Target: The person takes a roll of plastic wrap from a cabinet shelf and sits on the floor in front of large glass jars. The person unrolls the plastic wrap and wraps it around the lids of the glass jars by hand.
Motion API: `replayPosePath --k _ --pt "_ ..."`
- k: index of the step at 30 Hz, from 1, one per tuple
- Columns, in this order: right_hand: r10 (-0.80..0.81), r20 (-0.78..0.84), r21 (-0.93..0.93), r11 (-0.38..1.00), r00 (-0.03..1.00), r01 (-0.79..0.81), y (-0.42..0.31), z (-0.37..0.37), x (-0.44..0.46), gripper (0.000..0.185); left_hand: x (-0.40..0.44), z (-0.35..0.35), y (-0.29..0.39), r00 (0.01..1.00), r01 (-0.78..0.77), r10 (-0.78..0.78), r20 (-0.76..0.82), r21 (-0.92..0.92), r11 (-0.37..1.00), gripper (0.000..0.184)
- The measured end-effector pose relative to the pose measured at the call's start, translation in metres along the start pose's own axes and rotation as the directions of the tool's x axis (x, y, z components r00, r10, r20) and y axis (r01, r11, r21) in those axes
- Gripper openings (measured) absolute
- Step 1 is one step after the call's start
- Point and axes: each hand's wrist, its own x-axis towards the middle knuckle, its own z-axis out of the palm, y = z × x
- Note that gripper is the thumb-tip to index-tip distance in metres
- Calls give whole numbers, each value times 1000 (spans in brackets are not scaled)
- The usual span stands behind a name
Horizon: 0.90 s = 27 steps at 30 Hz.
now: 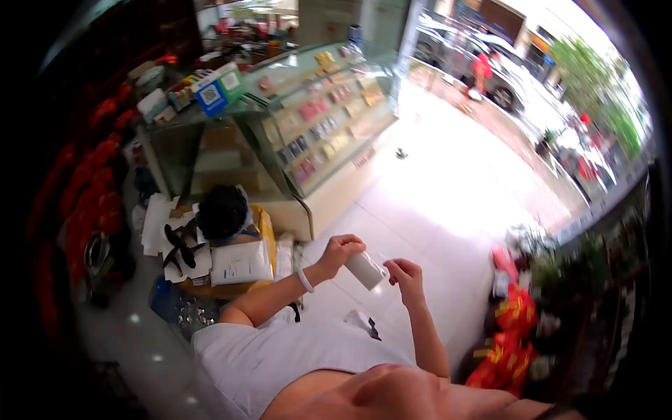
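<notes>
I have 1 pale packet (pixel 367 271) between my hands, the left hand (pixel 340 255) closed on its near end; the right hand (pixel 407 278) looks pinched beside it, grip unclear; whether it's opened, I cannot tell

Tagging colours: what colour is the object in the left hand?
The object is off-white to pale grey; best seen in the head view.

Left hand (pixel 337 255) holds white object (pixel 365 270); right hand (pixel 405 278) beside.

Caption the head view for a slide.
The left hand holds a pale rectangular object, the right hand close by, a glass display case beyond.
</notes>
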Motion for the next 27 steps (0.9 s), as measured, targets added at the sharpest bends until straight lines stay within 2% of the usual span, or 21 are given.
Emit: replayPosePath --k 4,7,9,12,13,14,15,17,20,22,23,25,27 --pt "17 292 -15 1000 956 -13 -42 -2 123 16 64 -22 35 968 -111 111 -226 13 994 11" --pt "-94 356 -34 993 930 113 -60 11 219 17 100 -57 43 878 -178 153 -452 -13 984 11" --pt "-77 406 -14 996 911 90 -64 20 289 18 123 -80 45 808 -219 154 -568 -47 975 11" --pt "-117 549 -75 979 827 188 -70 28 377 17 170 -104 65 722 -283 58 -689 -217 934 9" --pt "-119 597 -99 971 794 220 -76 30 404 16 193 -118 65 691 -314 77 -719 -203 927 9" --pt "-127 619 -109 963 775 245 -76 32 436 16 220 -132 64 680 -391 161 -716 -169 905 10" --pt "-136 633 -117 956 762 268 -77 33 469 16 248 -146 65 667 -461 243 -704 -134 878 10" --pt "-114 654 -124 959 748 255 -87 29 534 16 301 -156 93 616 -494 236 -752 -136 859 10" --pt "-117 612 -157 951 782 266 -126 21 617 18 383 -166 145 625 -575 251 -739 -218 788 8" --pt "-152 594 -169 936 790 307 -149 13 673 19 434 -178 175 540 -701 408 -736 -125 702 8" --pt "-166 575 -187 927 801 326 -159 8 699 20 450 -189 186 553 -692 406 -727 -129 710 8" --pt "-193 534 -208 914 823 349 -178 8 754 20 504 -210 208 518 -667 441 -733 -23 744 7" --pt "-225 509 -166 922 831 350 -190 11 815 19 548 -233 217 392 -643 427 -815 89 761 7"
